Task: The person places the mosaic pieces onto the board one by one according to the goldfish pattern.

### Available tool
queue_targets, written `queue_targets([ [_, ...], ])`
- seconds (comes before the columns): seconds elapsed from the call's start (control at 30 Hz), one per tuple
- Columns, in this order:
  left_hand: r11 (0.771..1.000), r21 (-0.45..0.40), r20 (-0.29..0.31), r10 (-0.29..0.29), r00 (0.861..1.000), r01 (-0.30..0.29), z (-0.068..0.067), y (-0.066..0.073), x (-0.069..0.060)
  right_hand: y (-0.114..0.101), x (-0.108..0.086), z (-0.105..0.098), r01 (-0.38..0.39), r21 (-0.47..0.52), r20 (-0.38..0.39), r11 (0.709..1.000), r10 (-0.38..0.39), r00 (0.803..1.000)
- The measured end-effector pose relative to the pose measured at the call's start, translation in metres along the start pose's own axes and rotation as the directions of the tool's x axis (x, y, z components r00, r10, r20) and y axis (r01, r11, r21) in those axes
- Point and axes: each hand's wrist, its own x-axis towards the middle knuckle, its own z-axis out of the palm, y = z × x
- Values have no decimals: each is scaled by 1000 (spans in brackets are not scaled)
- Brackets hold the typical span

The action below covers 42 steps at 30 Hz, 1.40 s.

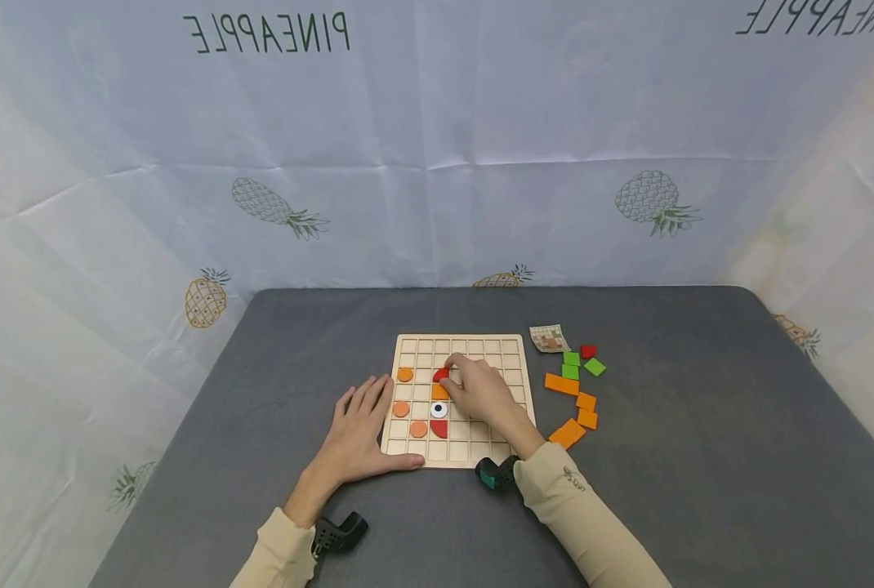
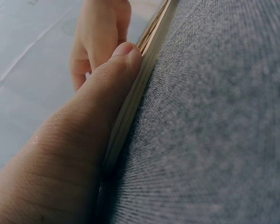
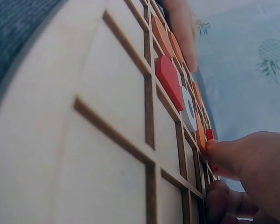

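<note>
A square wooden grid board (image 1: 499, 351) lies on the dark table. My left hand (image 1: 359, 437) rests along its left and near edges, fingers fairly straight; in the left wrist view its thumb (image 2: 123, 58) touches the board's side. Over the middle columns, my right hand (image 1: 484, 398) pinches a red rounded piece (image 1: 440, 375) between thumb and forefinger, at a cell of the board. Just below sit an orange square (image 1: 439, 392), a white disc with a black dot (image 1: 439, 410) and a red quarter-round piece (image 1: 439, 429). Orange discs (image 1: 402, 409) occupy cells toward the left.
Right of the board lie a small patterned card (image 1: 550, 338), several green squares (image 1: 570, 371), a red piece (image 1: 588, 351) and several orange pieces (image 1: 561, 384). A pineapple-print cloth (image 1: 437, 212) hangs behind the grey table (image 1: 672, 392).
</note>
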Motion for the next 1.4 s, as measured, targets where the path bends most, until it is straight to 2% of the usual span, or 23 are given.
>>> queue_targets([
  [0.33, 1000, 1, -10, -2, 1000, 2, 0, 0, -1, 0, -2, -1, -15, 7, -13, 1000, 15, 1000],
  [0.6, 1000, -6, -7, -6, 1000, 6, 0, 0, -2, -1, -2, 0, 6, -43, -7, 999, -6, 1000],
  [0.93, 1000, -17, -7, -5, 1000, 5, -1, -1, -2, 1, -4, 1, 13, 17, -35, 1000, -13, 999],
  [1.17, 1000, -9, 4, -4, 1000, 4, 1, -1, -1, 10, -7, -4, 17, 84, -4, 996, -17, 1000],
  [1.4, 1000, -3, 11, -6, 1000, 6, 1, 0, 0, 22, -15, -16, 51, 132, 11, 990, -53, 999],
])
